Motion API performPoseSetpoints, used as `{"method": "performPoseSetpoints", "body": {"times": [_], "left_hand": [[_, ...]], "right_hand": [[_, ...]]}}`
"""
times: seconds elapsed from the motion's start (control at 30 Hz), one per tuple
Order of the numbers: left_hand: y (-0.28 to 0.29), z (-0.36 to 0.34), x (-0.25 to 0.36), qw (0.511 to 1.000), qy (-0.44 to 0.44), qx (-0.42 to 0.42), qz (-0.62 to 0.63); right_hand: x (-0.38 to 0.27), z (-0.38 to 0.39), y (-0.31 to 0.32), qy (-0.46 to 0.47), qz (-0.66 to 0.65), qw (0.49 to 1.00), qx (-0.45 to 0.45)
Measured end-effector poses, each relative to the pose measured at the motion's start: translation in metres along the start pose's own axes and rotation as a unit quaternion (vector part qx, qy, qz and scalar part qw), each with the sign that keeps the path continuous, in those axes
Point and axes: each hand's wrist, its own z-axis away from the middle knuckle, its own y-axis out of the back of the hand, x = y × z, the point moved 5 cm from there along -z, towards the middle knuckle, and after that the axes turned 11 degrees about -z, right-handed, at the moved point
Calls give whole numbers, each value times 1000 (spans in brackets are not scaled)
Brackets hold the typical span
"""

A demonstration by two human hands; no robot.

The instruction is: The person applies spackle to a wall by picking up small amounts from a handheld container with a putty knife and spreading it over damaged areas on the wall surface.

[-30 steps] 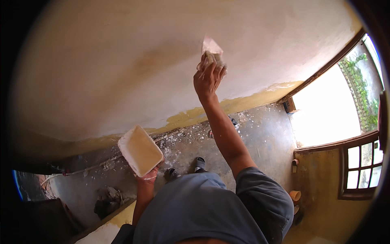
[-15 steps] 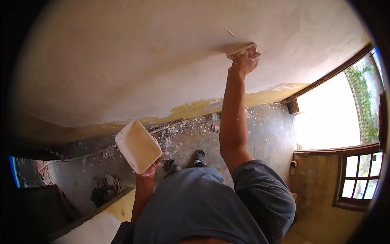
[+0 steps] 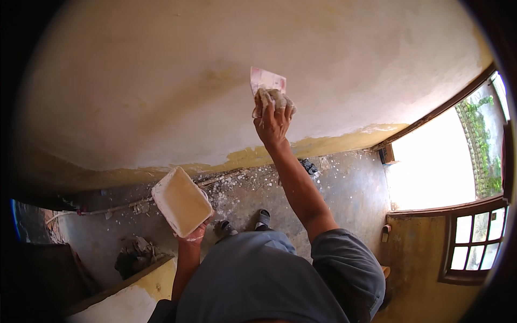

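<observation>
My left hand (image 3: 196, 232), smeared white, is wrapped under a shallow rectangular tray (image 3: 163, 206) and holds it tilted at waist height. Pale cream putty (image 3: 184, 203) coats the tray's inside. Higher up, my right hand (image 3: 273, 119) grips a flat putty spreader (image 3: 269, 81) by its putty-caked grip. White and pinkish smears cover the spreader's blade, which is at the wall (image 3: 177, 81); whether its edge touches cannot be made out. Fresh whitish coating spreads over most of the wall, with a yellowish patch left of the spreader.
White splatters dot the grey floor (image 3: 350, 188) along the wall's foot, beside a thin pipe. A dark crumpled heap (image 3: 137, 255) lies at the left near a low wall. My sandalled feet (image 3: 262, 218) stand below. A bright doorway (image 3: 431, 161) and a paned window (image 3: 476, 242) are at the right.
My right hand has moved left and somewhat down along the wall with the spreader, whose blade now points upward. My left hand and the tray are nearly where they were.
</observation>
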Motion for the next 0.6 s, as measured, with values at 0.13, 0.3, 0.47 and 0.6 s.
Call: {"method": "performPoseSetpoints", "body": {"times": [0.13, 0.3, 0.47, 0.6], "left_hand": [[-1, 1, 1, 1000, -4, 17, 0], [-1, 3, 6, 999, -17, 3, 30], [13, 8, 3, 999, -17, 34, 17], [1, -2, 1, 999, -29, -10, -12]], "right_hand": [[42, 3, -25, -6, 35, 998, -50], [55, 153, -25, -134, -95, 951, -263], [144, 127, 22, -595, -320, 683, 278], [179, 60, 14, -640, -278, 613, 371]]}}
